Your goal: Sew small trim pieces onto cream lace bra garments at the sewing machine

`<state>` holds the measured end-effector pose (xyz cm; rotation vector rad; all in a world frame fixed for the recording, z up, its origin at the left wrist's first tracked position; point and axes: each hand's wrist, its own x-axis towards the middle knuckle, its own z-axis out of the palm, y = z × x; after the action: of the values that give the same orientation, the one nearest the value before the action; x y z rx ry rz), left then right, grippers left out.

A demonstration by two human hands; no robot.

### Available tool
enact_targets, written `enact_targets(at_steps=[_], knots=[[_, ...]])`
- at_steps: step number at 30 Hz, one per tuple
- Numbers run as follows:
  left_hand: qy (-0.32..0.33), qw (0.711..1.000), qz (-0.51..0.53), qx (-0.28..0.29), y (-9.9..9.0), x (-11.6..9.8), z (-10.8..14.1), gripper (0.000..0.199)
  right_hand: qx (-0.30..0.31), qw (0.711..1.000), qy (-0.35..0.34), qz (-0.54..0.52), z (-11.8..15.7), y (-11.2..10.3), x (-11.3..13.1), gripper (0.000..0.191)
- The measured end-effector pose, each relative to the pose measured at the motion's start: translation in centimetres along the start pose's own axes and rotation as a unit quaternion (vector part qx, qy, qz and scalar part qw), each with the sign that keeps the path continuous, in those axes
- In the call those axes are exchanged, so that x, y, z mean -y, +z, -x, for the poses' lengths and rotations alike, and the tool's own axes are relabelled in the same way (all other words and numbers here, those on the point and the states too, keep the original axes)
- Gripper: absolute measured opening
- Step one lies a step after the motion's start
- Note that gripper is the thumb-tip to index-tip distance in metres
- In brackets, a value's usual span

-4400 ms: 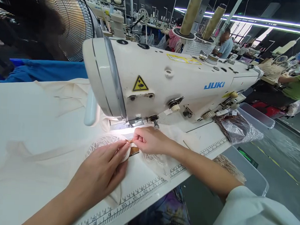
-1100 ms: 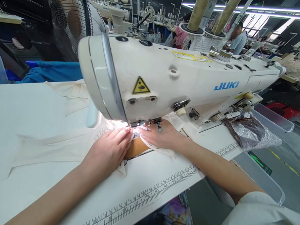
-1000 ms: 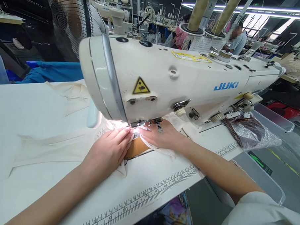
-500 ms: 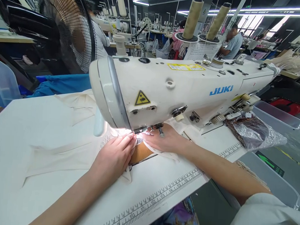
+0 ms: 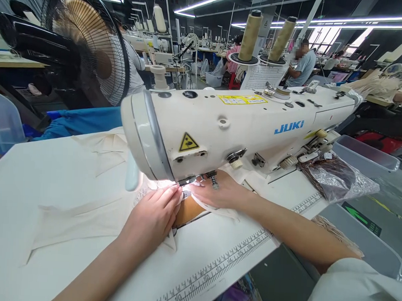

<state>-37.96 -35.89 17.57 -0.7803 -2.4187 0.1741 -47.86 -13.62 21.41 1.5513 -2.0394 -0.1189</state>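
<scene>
Under the head of a white JUKI sewing machine [image 5: 242, 125], both hands work at a cream fabric piece [image 5: 81, 218] with lace near the lit needle area. My left hand [image 5: 153, 212] lies on the fabric just left of the needle, fingers pressed together with the edge at their tips. To the right, my right hand [image 5: 217, 191] reaches beneath the machine head, its fingers closed on the fabric; the head hides some of them. A brown plate [image 5: 188, 212] shows between the hands. The needle and the stitching are too small and bright to make out.
The white table [image 5: 30, 174] has a printed ruler [image 5: 215, 271] along its front edge. More cream fabric [image 5: 109, 148] lies behind. A fan [image 5: 92, 43] stands at back left, a plastic bag [image 5: 342, 179] at right. Two thread cones [image 5: 251, 37] rise behind; a co-worker [image 5: 301, 64] sits farther back.
The camera view has tilted slightly, so the machine appears a little lower. Both hands keep nearly the same place on the fabric beside the needle.
</scene>
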Motion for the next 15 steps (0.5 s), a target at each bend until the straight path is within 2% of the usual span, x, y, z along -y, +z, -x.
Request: enact_targets(at_steps=[5,15], knots=[[-0.004,1.0,-0.006,-0.011,-0.14,-0.13,-0.17,0.039,0.0,1.0,-0.008,0.002,0.11,0.22,-0.02,0.014],[-0.026,0.999,0.038,0.002,-0.15,-0.06,0.09,0.04,0.031,0.999,-0.003,0.006,0.12,0.18,-0.05,0.019]])
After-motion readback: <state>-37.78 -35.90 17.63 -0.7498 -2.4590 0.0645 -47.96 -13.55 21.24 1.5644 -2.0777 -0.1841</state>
